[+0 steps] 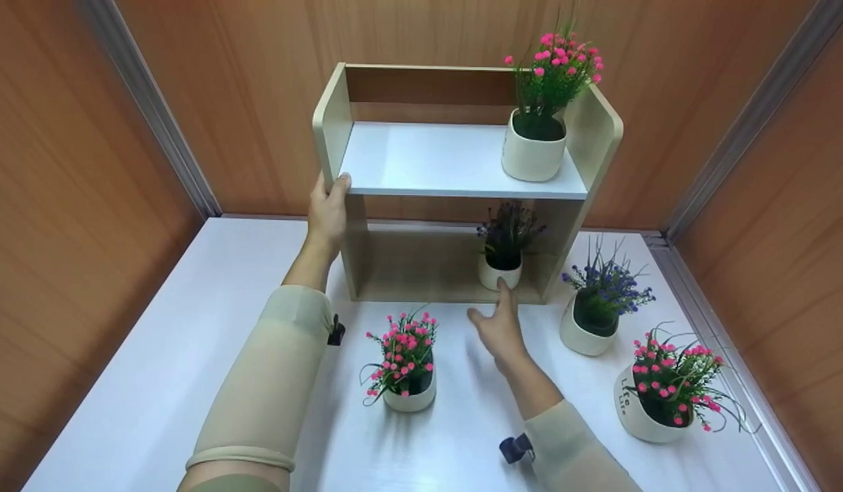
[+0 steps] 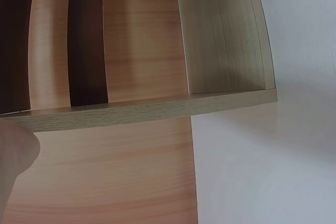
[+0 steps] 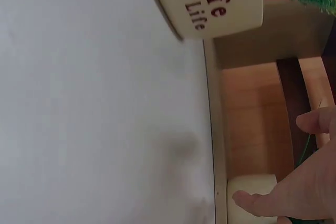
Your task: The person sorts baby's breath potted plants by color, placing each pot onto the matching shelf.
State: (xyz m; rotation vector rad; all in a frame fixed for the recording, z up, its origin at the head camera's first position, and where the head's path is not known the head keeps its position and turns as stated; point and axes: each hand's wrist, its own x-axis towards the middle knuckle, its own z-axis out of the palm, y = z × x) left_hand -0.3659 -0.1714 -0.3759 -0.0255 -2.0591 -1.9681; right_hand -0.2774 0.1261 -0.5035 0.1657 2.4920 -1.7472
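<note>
A two-tier wooden shelf stands upright on the white table. My left hand grips its left side panel, thumb at the front edge. On the lower tier, toward the right, sits a small white pot of dark purple flowers. Reaching to it, my right hand has a finger at the pot's front and the thumb spread away. In the right wrist view that pot overlaps the fingertip, while the other fingers are partly hidden. A pink-flowered pot occupies the right side of the upper tier.
On the table, a pink-flowered pot stands before the shelf. Right of the shelf are a purple-flowered pot and another pink-flowered pot marked with lettering. Wooden walls enclose the table on the left, back and right.
</note>
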